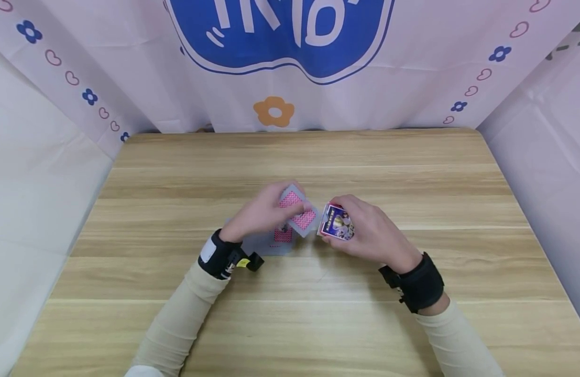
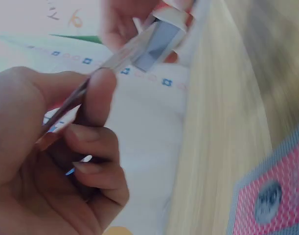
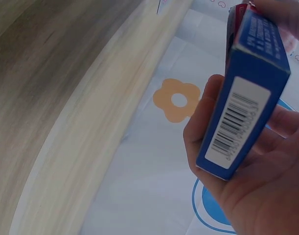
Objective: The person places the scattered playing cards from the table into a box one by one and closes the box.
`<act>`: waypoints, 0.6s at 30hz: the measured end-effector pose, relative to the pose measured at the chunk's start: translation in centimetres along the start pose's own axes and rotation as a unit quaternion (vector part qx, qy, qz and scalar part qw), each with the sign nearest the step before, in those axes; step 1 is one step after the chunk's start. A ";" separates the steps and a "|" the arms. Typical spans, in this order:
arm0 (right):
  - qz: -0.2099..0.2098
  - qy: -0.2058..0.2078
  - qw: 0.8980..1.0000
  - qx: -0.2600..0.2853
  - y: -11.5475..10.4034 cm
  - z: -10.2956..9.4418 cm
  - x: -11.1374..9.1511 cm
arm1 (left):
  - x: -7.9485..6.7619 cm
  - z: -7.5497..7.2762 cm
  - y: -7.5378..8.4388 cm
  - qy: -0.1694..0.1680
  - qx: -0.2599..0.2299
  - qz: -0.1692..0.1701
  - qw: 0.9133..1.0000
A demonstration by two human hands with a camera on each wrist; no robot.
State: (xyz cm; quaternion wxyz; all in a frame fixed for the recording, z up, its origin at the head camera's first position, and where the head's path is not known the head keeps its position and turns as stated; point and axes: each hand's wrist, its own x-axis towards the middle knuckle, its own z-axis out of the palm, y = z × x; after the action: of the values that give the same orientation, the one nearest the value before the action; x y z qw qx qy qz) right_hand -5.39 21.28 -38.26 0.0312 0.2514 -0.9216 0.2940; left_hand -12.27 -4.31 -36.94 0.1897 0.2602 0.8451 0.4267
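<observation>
My left hand (image 1: pixel 263 209) pinches playing cards (image 1: pixel 305 221) with red-patterned backs and pale borders between thumb and fingers. In the left wrist view they appear nearly edge-on, pointing at the mouth of the card box. The right hand (image 1: pixel 375 233) grips this small blue card box (image 1: pixel 337 224), its fingers and thumb wrapped round the sides. A white barcode label on the box's end (image 3: pixel 237 125) faces the right wrist camera. Box and held cards are close together, just above the table. Below the left hand lie more red-backed cards (image 1: pixel 283 234), partly hidden by it.
Both hands work over a wood-grain table (image 1: pixel 365 324). A white cloth backdrop (image 1: pixel 129 63) with a blue emblem and an orange flower hangs behind its far edge. White cloth walls (image 1: pixel 35 183) stand at both sides. Black straps (image 1: pixel 424 285) circle both wrists.
</observation>
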 end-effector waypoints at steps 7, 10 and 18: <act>-0.014 0.010 1.000 -0.004 0.0 0.1 -0.1 | -0.1 0.0 0.5 0.024 -0.027 0.006 0.999; -0.018 0.014 1.000 -0.004 0.0 0.2 -0.1 | -0.1 0.4 0.5 0.029 -0.027 0.008 0.999; -0.017 0.012 1.000 -0.001 -0.2 0.2 -0.1 | 0.2 1.6 0.7 0.061 -0.040 0.001 0.997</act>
State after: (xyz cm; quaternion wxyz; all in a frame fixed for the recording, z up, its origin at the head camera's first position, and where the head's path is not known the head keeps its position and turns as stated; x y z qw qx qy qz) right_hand -5.21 21.08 -38.29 0.0474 0.2630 -0.9171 0.2958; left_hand -11.39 -2.82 -37.28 0.1473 0.2264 0.8373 0.4753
